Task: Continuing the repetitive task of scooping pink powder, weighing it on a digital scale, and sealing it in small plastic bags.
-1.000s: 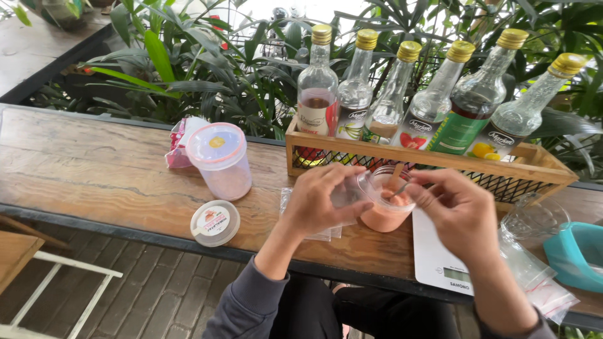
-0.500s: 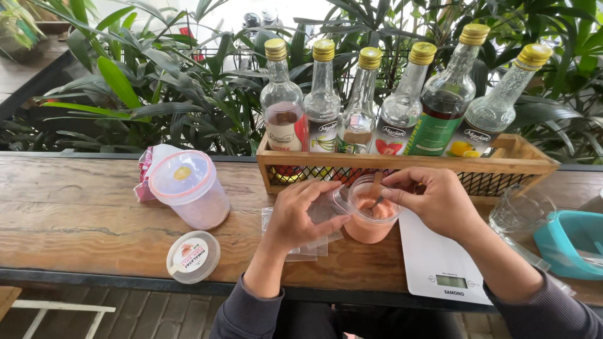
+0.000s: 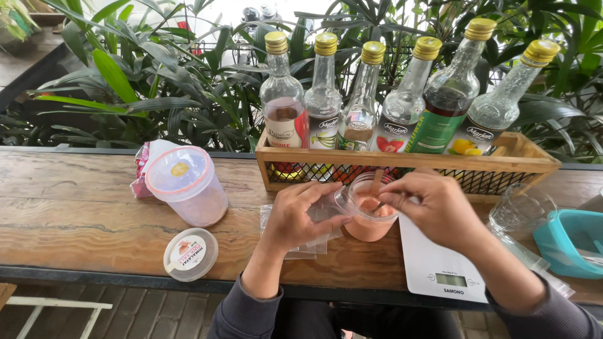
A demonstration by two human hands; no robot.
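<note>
Fingers: left hand (image 3: 300, 216) curls around the cup (image 3: 367, 216), steadying it; right hand (image 3: 433, 204) pinches a spoon (image 3: 379, 205) inside it.
Cup: just before the crate (image 3: 531, 164), beside the scale (image 3: 440, 263).
Jar (image 3: 187, 185): left of crate, lidded.

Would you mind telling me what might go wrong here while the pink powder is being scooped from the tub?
1. The tub of pink powder is tilted in the left hand over the wooden counter; it could spill powder.
2. The right hand works a small spoon close to the bottle crate; a jolt might flick powder.
3. The kitchen scale overhangs the counter edge and could be knocked off.
</note>
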